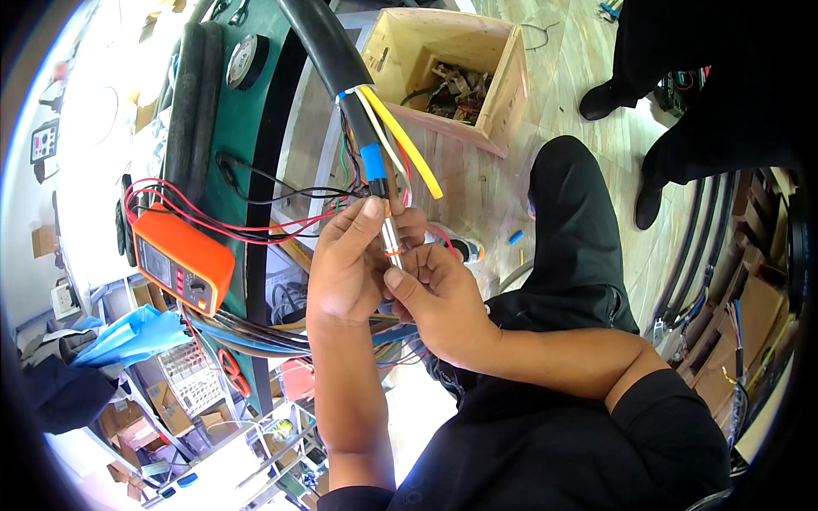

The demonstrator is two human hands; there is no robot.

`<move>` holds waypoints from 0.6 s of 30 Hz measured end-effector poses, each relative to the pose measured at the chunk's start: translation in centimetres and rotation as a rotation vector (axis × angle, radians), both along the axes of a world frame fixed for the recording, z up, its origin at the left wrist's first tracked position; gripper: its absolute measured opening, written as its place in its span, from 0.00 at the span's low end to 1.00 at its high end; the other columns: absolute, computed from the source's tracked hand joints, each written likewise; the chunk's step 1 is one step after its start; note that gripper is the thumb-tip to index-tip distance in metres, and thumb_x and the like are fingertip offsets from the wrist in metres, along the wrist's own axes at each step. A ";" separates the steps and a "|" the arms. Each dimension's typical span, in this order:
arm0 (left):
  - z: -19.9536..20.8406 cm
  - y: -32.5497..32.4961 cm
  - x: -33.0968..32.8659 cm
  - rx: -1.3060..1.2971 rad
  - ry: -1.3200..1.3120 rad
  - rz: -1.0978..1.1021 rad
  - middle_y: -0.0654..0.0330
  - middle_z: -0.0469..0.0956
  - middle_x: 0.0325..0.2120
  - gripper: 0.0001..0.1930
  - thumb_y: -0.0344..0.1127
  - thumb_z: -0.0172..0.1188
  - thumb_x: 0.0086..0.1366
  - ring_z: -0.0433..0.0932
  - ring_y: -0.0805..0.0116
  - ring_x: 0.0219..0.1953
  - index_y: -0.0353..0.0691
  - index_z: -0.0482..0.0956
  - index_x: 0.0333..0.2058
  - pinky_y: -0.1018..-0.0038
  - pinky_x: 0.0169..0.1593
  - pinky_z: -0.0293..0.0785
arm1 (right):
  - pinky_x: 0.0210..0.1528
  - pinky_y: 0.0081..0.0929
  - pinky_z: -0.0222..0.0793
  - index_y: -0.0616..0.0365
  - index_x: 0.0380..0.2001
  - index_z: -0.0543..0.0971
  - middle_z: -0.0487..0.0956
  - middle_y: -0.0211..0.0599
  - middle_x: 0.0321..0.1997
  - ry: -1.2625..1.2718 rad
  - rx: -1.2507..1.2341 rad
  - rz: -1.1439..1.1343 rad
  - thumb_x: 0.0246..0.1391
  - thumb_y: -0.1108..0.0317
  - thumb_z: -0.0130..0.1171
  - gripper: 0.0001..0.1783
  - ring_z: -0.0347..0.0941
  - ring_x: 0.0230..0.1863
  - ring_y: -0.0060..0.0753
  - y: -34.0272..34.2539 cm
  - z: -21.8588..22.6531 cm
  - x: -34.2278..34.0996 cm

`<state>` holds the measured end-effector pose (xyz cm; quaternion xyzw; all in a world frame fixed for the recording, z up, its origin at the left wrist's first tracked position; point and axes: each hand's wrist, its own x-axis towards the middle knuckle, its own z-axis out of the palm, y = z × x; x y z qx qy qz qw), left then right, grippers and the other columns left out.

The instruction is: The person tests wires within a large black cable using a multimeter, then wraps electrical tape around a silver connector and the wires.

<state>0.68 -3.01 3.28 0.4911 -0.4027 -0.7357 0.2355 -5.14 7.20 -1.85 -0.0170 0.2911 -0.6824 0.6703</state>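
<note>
Head view, both hands pinched on thin wires (pixel 390 234), left hand (pixel 345 264) above, right hand (pixel 443 302) below

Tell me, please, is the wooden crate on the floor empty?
No: the open-topped wooden crate holds a pile of small parts.

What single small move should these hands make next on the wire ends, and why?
Probably part one thin wire from the bunch. Both the left hand and right hand pinch the thin wires together below the thick black cable, so no single wire stands clear.
</note>
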 end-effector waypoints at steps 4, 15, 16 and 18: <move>0.3 -0.2 0.2 0.016 -0.035 -0.031 0.52 0.77 0.33 0.15 0.43 0.55 0.67 0.76 0.63 0.33 0.35 0.75 0.39 0.69 0.35 0.75 | 0.30 0.17 0.66 0.61 0.36 0.69 0.75 0.31 0.29 -0.009 -0.021 0.003 0.63 0.65 0.52 0.10 0.68 0.27 0.17 0.1 0.3 0.0; 1.4 -0.7 -0.4 -0.051 -0.101 -0.105 0.44 0.79 0.34 0.19 0.42 0.58 0.65 0.78 0.63 0.31 0.27 0.74 0.42 0.72 0.32 0.75 | 0.32 0.18 0.68 0.60 0.39 0.72 0.76 0.30 0.30 0.063 -0.088 0.038 0.68 0.57 0.42 0.17 0.70 0.29 0.18 0.2 0.3 0.1; 1.3 -1.0 -0.6 -0.096 -0.152 -0.145 0.44 0.79 0.34 0.19 0.43 0.58 0.65 0.78 0.61 0.32 0.27 0.75 0.40 0.69 0.36 0.75 | 0.32 0.18 0.68 0.60 0.39 0.72 0.76 0.29 0.30 0.066 -0.083 0.037 0.68 0.56 0.42 0.17 0.70 0.29 0.18 0.1 0.3 0.1; 1.4 -1.1 -0.6 -0.159 -0.236 -0.187 0.44 0.79 0.33 0.19 0.43 0.59 0.65 0.78 0.60 0.33 0.28 0.75 0.38 0.67 0.39 0.76 | 0.32 0.18 0.68 0.60 0.38 0.72 0.76 0.30 0.29 0.048 -0.074 0.047 0.68 0.57 0.44 0.16 0.71 0.29 0.19 0.1 0.6 0.0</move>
